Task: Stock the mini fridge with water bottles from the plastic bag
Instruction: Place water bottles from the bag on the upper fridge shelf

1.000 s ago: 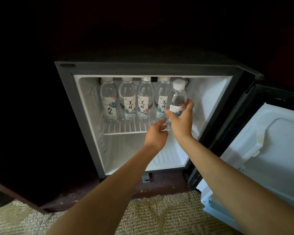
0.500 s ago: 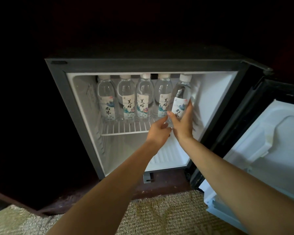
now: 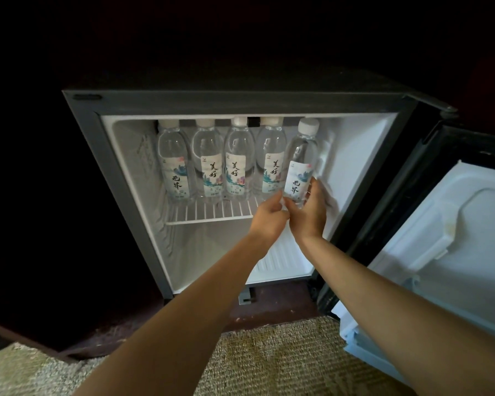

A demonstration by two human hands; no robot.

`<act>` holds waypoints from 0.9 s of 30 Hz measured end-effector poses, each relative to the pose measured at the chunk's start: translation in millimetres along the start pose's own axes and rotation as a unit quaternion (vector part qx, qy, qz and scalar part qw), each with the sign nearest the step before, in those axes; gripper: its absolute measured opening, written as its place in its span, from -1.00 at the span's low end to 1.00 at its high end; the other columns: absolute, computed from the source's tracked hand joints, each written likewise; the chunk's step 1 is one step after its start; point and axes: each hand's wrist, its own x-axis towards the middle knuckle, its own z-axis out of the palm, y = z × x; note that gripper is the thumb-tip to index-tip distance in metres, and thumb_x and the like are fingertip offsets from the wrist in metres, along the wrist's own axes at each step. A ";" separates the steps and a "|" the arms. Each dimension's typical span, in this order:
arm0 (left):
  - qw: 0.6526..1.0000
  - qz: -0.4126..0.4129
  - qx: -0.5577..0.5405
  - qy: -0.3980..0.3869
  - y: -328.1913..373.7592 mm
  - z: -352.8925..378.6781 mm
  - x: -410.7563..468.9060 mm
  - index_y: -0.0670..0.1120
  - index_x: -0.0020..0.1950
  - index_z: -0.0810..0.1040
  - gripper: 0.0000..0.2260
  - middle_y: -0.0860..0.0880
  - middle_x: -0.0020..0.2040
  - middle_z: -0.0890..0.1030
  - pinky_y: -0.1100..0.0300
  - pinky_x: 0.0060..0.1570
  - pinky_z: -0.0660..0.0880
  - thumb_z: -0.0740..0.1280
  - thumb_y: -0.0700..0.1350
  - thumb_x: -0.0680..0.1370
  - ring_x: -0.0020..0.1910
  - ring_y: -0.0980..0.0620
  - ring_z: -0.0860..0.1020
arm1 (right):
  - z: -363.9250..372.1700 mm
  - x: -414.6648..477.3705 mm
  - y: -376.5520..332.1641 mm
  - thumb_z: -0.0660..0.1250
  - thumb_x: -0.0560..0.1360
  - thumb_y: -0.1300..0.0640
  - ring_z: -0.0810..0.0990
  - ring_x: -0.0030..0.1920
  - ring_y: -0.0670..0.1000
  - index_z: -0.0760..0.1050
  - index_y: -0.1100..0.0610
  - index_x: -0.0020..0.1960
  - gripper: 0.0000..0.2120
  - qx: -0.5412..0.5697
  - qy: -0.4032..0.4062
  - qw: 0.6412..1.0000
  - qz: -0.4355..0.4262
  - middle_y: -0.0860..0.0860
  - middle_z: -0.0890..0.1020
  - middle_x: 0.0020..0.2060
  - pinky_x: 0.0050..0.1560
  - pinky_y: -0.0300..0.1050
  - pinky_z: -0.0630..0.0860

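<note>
The mini fridge (image 3: 120,172) stands open with a white wire shelf (image 3: 212,212) in its upper half. Several clear water bottles (image 3: 236,167) with white caps and printed labels stand in a row at the back of the shelf. At the right end of the row a further water bottle (image 3: 302,164) leans slightly left. My right hand (image 3: 307,214) grips its lower part, and my left hand (image 3: 269,217) touches its base from the left. The plastic bag is out of view.
The fridge door (image 3: 455,241) is swung open to the right, its white inner liner facing me. The fridge sits in a dark wooden cabinet (image 3: 55,252). Beige carpet (image 3: 269,355) covers the floor in front. The compartment below the shelf holds nothing visible.
The held bottle moved from in front of the row to the right end of the shelf, in line with the others. Both hands followed it, and the view moved closer to the fridge.
</note>
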 end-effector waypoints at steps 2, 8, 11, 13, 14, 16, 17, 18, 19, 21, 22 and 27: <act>1.000 -0.004 -0.005 -0.003 0.2 0.1 3.4 -0.03 0.43 0.36 -0.50 0.29 -0.16 0.49 0.46 -0.18 0.45 0.14 -0.41 0.55 -0.14 0.32 0.49 | -0.2 4.6 3.8 0.40 0.39 0.35 0.61 0.06 0.03 0.35 0.12 0.33 -0.45 -0.003 -0.008 1.000 -0.001 0.02 0.60 0.11 0.00 -0.14 0.54; 0.999 -0.017 -0.015 -0.023 3.5 3.2 12.6 0.09 0.39 0.35 -0.55 0.13 -0.09 0.56 0.26 -0.08 0.44 0.20 -0.29 0.56 0.01 0.10 0.52 | -1.0 18.4 4.2 0.26 0.49 0.19 0.63 0.04 0.01 0.43 0.14 0.26 -0.66 0.024 -0.038 0.999 0.017 0.08 0.63 0.06 0.02 -0.04 0.56; 0.998 -0.038 -0.021 -0.038 5.6 1.9 17.6 0.05 0.49 0.24 -0.49 0.00 0.05 0.56 0.21 -0.01 0.45 0.24 -0.22 0.57 0.09 0.04 0.53 | 0.1 22.3 3.7 0.18 0.60 0.09 0.59 -0.09 -0.23 0.48 0.00 0.22 -0.77 0.034 -0.031 0.998 0.053 -0.20 0.63 -0.05 -0.07 -0.26 0.46; 0.998 -0.047 -0.029 -0.040 5.8 1.5 20.5 0.07 0.48 0.25 -0.49 -0.03 0.08 0.55 0.20 0.00 0.46 0.26 -0.21 0.56 0.11 0.02 0.53 | 1.6 24.7 4.3 0.09 0.64 0.04 0.60 -0.11 -0.25 0.49 -0.02 0.19 -0.75 0.082 -0.024 0.993 0.080 -0.18 0.65 -0.05 -0.11 -0.31 0.46; 0.997 -0.050 -0.031 -0.041 5.3 1.8 22.0 0.10 0.45 0.27 -0.51 -0.03 0.09 0.54 0.19 0.01 0.47 0.26 -0.21 0.56 0.13 0.00 0.53 | 3.3 26.4 3.5 0.04 0.65 0.02 0.62 -0.12 -0.23 0.49 0.01 0.20 -0.71 0.115 -0.024 0.989 0.093 -0.10 0.66 -0.02 -0.13 -0.33 0.48; 0.997 -0.060 -0.035 -0.046 5.8 3.2 24.1 0.10 0.46 0.25 -0.50 -0.02 0.13 0.54 0.11 0.12 0.48 0.26 -0.20 0.56 0.20 -0.05 0.52 | 6.2 30.9 3.9 0.02 0.66 0.01 0.64 -0.14 -0.22 0.48 0.08 0.23 -0.67 0.135 -0.025 0.985 0.107 0.01 0.65 0.04 -0.20 -0.38 0.49; 0.996 -0.066 -0.038 -0.047 5.9 3.9 25.7 0.07 0.51 0.20 -0.46 -0.01 0.15 0.54 0.06 0.19 0.48 0.26 -0.19 0.57 0.22 -0.06 0.51 | 6.9 32.3 3.9 0.01 0.66 0.01 0.64 -0.14 -0.21 0.48 0.08 0.23 -0.67 0.135 -0.028 0.984 0.108 0.02 0.65 0.06 -0.21 -0.39 0.49; 0.996 -0.072 -0.040 -0.047 5.6 4.5 27.8 0.06 0.53 0.16 -0.44 0.01 0.16 0.54 0.03 0.23 0.47 0.26 -0.19 0.57 0.24 -0.06 0.50 | 8.9 33.7 5.4 0.01 0.67 0.01 0.64 -0.15 -0.22 0.49 0.05 0.20 -0.68 0.132 -0.035 0.984 0.111 0.02 0.65 0.05 -0.24 -0.40 0.49; 0.995 -0.075 -0.043 -0.044 5.6 5.1 29.4 0.05 0.54 0.14 -0.43 0.02 0.16 0.53 0.02 0.24 0.46 0.26 -0.19 0.57 0.24 -0.06 0.50 | 10.2 34.6 8.3 0.00 0.67 0.00 0.65 -0.16 -0.24 0.50 0.00 0.16 -0.70 0.125 -0.034 0.986 0.109 0.00 0.65 0.05 -0.26 -0.42 0.49; 0.995 -0.080 -0.049 -0.041 5.3 6.0 31.5 0.05 0.54 0.15 -0.43 0.03 0.12 0.52 0.04 0.23 0.47 0.26 -0.18 0.57 0.23 -0.06 0.51 | 12.4 34.3 11.3 0.00 0.66 -0.04 0.65 -0.10 -0.24 0.49 -0.08 0.12 -0.71 0.100 -0.029 0.990 0.091 -0.02 0.65 0.07 -0.20 -0.41 0.51; 0.994 -0.082 -0.052 -0.041 5.1 6.2 32.3 0.05 0.53 0.16 -0.44 0.05 0.10 0.53 0.06 0.21 0.48 0.25 -0.18 0.57 0.22 -0.06 0.52 | 13.6 33.5 11.2 -0.01 0.66 -0.05 0.64 -0.01 -0.19 0.48 -0.07 0.17 -0.70 0.092 -0.027 0.992 0.078 -0.02 0.64 0.10 -0.08 -0.35 0.54; 0.994 -0.086 -0.061 -0.033 5.4 5.0 32.7 0.06 0.53 0.17 -0.45 0.07 0.05 0.53 0.07 0.19 0.48 0.26 -0.18 0.57 0.19 -0.07 0.54 | 13.6 30.1 7.9 -0.05 0.67 0.00 0.59 0.15 -0.04 0.41 0.07 0.31 -0.64 0.007 -0.023 1.000 0.014 0.04 0.60 0.18 0.23 -0.08 0.50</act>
